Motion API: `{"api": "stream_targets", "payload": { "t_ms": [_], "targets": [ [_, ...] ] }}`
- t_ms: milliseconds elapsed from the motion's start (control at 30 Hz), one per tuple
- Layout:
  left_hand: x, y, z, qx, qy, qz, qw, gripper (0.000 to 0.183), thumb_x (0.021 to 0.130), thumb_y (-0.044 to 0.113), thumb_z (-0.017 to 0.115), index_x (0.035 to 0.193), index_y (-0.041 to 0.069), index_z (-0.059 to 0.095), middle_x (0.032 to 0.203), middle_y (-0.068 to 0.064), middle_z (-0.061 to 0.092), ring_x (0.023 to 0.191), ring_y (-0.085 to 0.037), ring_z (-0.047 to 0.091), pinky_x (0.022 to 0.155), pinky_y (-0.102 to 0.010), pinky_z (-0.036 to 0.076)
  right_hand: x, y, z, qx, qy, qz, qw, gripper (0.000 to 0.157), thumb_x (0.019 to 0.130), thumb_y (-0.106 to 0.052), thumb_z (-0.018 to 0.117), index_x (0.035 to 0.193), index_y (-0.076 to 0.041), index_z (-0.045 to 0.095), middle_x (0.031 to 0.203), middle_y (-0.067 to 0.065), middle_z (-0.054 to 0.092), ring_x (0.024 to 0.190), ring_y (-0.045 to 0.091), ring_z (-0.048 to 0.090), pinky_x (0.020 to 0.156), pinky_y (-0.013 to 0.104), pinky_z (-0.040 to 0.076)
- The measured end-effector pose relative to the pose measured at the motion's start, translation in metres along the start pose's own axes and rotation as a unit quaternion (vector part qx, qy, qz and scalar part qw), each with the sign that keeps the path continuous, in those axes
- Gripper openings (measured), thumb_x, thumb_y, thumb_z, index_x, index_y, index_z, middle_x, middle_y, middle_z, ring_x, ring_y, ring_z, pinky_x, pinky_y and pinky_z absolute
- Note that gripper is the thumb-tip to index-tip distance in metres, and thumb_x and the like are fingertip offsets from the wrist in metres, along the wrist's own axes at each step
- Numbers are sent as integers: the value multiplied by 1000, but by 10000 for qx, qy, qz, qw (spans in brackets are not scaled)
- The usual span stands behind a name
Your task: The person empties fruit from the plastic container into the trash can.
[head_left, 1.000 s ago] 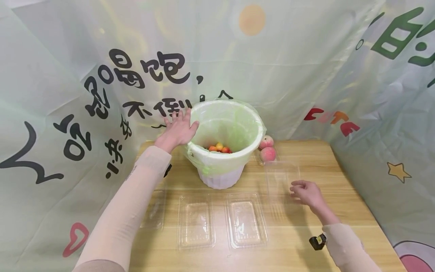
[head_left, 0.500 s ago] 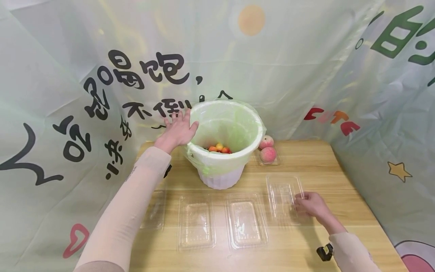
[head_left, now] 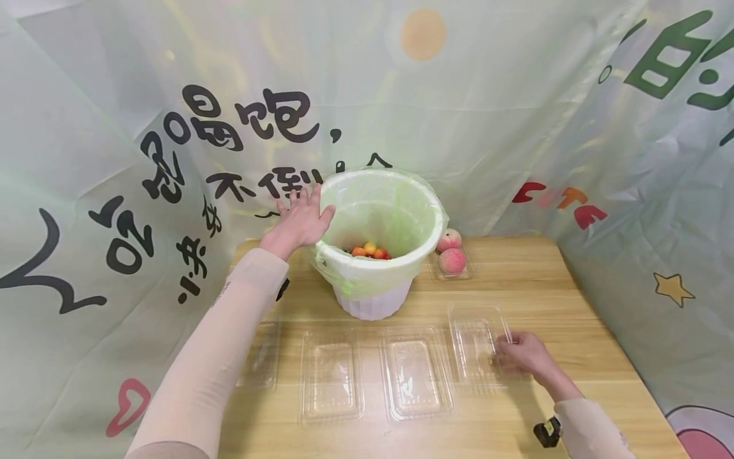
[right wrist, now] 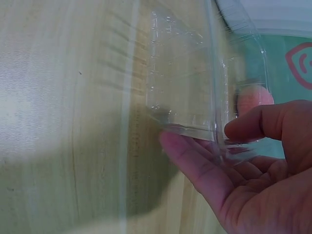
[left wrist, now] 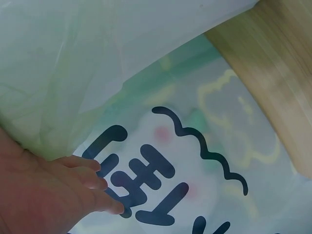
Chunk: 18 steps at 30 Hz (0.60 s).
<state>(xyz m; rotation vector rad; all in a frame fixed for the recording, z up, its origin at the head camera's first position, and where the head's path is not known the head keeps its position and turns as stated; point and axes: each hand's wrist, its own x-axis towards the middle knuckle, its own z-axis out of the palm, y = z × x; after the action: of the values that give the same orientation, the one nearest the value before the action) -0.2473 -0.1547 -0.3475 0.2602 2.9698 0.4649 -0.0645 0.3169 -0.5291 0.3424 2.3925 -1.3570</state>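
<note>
My left hand (head_left: 301, 220) rests with fingers spread on the left rim of a white bucket (head_left: 373, 303). A thin green plastic bag (head_left: 395, 204) lines the bucket and folds over its rim. Small orange and red fruits (head_left: 369, 250) lie deep inside; their kind is hard to tell. On the right, my right hand (head_left: 523, 352) pinches the right edge of a clear plastic container (head_left: 474, 341). In the right wrist view the thumb is on one side of the container's wall (right wrist: 183, 97) and the fingers are beneath it.
Two clear containers (head_left: 331, 376) (head_left: 415, 376) lie in front of the bucket, and another (head_left: 264, 357) sits partly behind the left sleeve. Two peaches (head_left: 452, 260) are in a clear container at the back right. Printed fabric walls (head_left: 487, 127) surround the wooden table (head_left: 539, 280).
My right hand has brought the clear container nearer the table's front, beside the row of others, and its fingers have closed in on the edge. The left hand stays still.
</note>
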Motion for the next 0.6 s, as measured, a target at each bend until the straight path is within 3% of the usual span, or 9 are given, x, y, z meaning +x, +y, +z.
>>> {"api": "stream_targets", "payload": {
  "t_ms": [233,600],
  "targets": [
    [0,0,0,1,6,0,10000,77,111,51,25,170,5,3,174,-31,7,161,-53,0,125,-76,-3,-2,2,2,155,-37,111,9998,40,101,-13,58,123,22,59,92,17,77,82,24,76,71,40,66],
    [-3,2,-2,-57,-10,-1,10000,77,111,50,26,170,5,4,173,-33,8,161,-54,0,125,-76,-1,-2,6,3,155,-80,143,9997,38,103,-12,58,120,21,59,93,19,77,83,27,77,70,41,66]
  ]
}}
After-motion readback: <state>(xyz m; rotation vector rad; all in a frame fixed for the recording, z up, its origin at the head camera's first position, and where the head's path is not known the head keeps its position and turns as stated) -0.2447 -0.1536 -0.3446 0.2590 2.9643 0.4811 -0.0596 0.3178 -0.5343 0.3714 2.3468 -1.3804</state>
